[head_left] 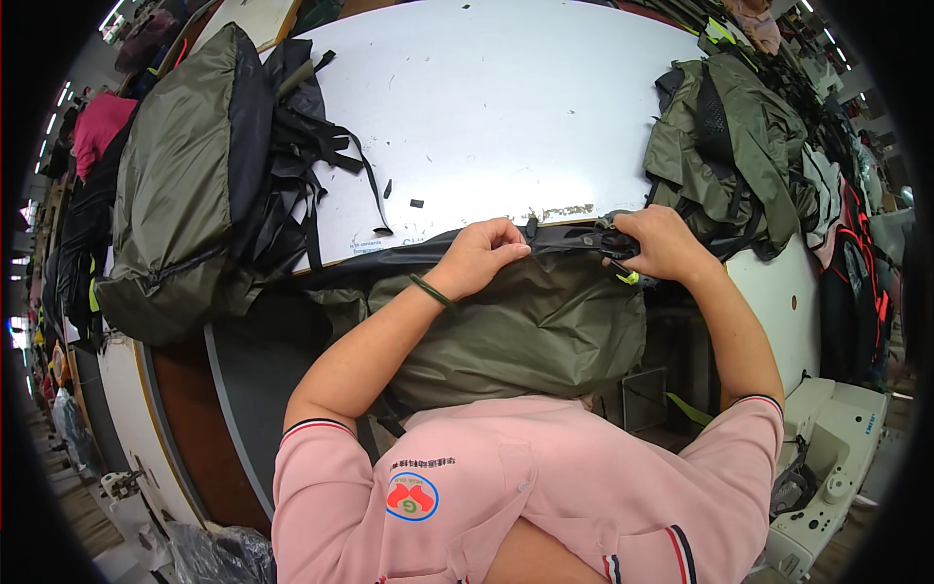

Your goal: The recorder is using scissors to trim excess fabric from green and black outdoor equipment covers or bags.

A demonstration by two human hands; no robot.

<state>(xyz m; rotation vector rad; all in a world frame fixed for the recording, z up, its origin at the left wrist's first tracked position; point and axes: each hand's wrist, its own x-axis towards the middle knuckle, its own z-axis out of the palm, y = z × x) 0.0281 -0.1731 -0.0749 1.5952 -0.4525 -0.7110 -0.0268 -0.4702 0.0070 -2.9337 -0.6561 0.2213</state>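
An olive-green backpack [516, 326] with black trim hangs over the near table edge, against my front. My left hand [477, 258] pinches the backpack's black edge between thumb and fingertips. A short black strap end [531, 228] sticks up beside those fingertips. To the right, my right hand [662, 243] is curled around a small dark thing at the same black edge; its kind is hidden by the fingers. A bright yellow-green tab [628, 278] shows just below that hand.
On the white table [486, 107], a full olive backpack [180, 165] with dangling black straps stands left. More olive and black bags [730, 146] are heaped right. Small black scraps [416, 203] lie between. A sewing machine [827, 477] is at my lower right.
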